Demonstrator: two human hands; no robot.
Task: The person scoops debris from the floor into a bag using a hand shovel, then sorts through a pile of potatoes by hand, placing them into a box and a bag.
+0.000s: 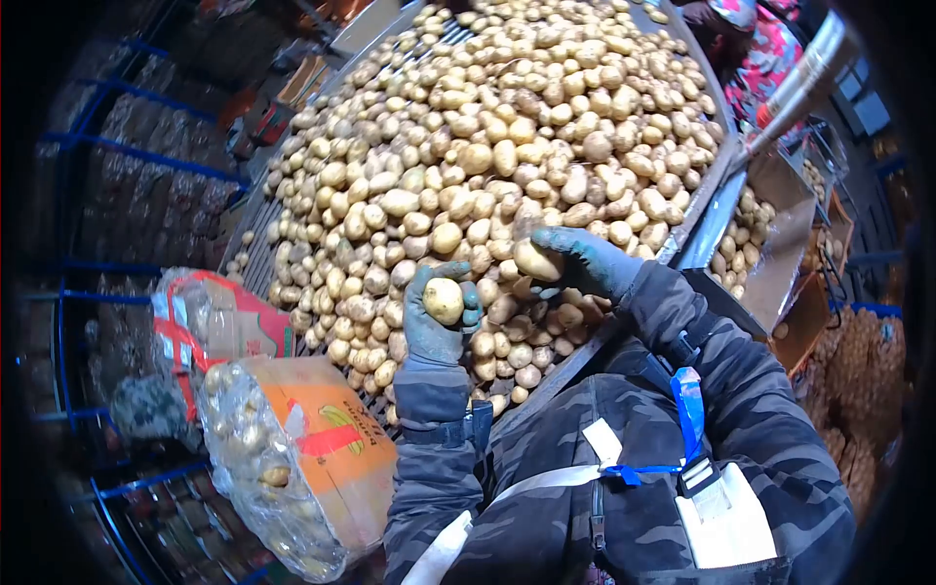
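A large heap of potatoes (468, 156) covers the slatted sorting table in front of me. My left hand (436, 322), in a grey-green work glove, is closed around a round pale potato (444, 301), palm turned up above the near part of the heap. To its right, my right hand (590, 261) wears the same kind of glove. Its fingers and thumb grip a larger, oval potato (537, 260), just over the pile. The underside of that potato is partly hidden by the thumb.
An orange banana box (341, 439) lined with plastic and filled with potatoes stands at left, with a red-and-white carton (219, 322) behind. Right of the metal table edge (697, 210), a cardboard box (780, 253) holds potatoes. Someone in pink patterned clothing (765, 68) is at the far right.
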